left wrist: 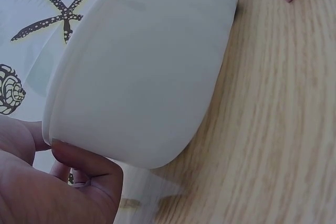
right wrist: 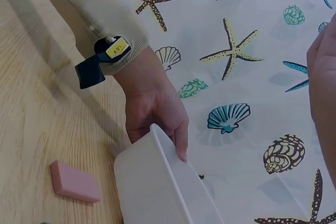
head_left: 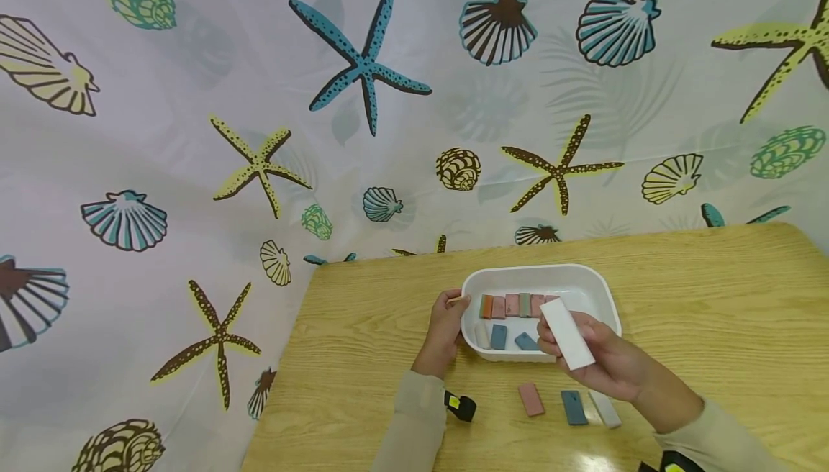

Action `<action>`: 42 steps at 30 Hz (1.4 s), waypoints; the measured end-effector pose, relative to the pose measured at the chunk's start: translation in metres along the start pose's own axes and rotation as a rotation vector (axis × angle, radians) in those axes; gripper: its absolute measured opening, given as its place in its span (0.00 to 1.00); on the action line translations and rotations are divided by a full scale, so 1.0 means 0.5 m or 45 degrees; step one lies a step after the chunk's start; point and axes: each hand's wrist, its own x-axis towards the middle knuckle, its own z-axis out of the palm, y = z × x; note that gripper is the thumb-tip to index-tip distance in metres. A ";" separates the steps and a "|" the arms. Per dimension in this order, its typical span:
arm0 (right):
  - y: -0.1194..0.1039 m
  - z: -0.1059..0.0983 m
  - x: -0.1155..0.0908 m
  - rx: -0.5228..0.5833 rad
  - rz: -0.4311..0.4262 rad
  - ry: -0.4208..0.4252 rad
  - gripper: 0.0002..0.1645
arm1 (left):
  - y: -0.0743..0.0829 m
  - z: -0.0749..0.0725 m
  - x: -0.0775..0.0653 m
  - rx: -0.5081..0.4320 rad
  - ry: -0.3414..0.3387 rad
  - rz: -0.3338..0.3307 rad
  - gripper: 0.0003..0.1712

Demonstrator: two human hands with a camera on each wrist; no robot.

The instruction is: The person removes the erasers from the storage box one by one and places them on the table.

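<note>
My left hand (head_left: 443, 332) grips the left end of a white plastic tub (head_left: 537, 270), its thumb and fingers on the rim in the left wrist view. My right hand (head_left: 615, 364) holds a white rectangular eraser (head_left: 568, 334) above the tub's front right part. Inside the tub, a row of pink erasers (head_left: 498, 307) stands along with an orange-and-green one (head_left: 486, 306) and a green one (head_left: 524, 305). Blue erasers (head_left: 499, 337) and a white one (head_left: 482, 336) lie nearer its front. The held eraser is out of sight in the right wrist view.
On the wooden table (head_left: 363, 328), in front of the tub, lie a pink eraser (head_left: 531, 399), a blue eraser (head_left: 573, 407) and a white eraser (head_left: 605, 409). A cloth printed with shells and starfish (head_left: 363, 62) hangs behind the table and at its left.
</note>
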 end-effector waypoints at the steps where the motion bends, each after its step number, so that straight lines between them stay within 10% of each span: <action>1: -0.002 0.001 -0.002 -0.037 0.012 0.021 0.21 | -0.005 -0.001 0.004 -0.004 0.005 -0.001 0.19; 22: -0.037 0.020 -0.117 -1.154 0.465 0.631 0.15 | -0.022 0.002 0.015 0.005 0.039 -0.004 0.18; 42: -0.036 -0.019 -0.291 -1.854 0.851 1.139 0.15 | -0.022 0.002 0.014 0.026 0.063 -0.016 0.17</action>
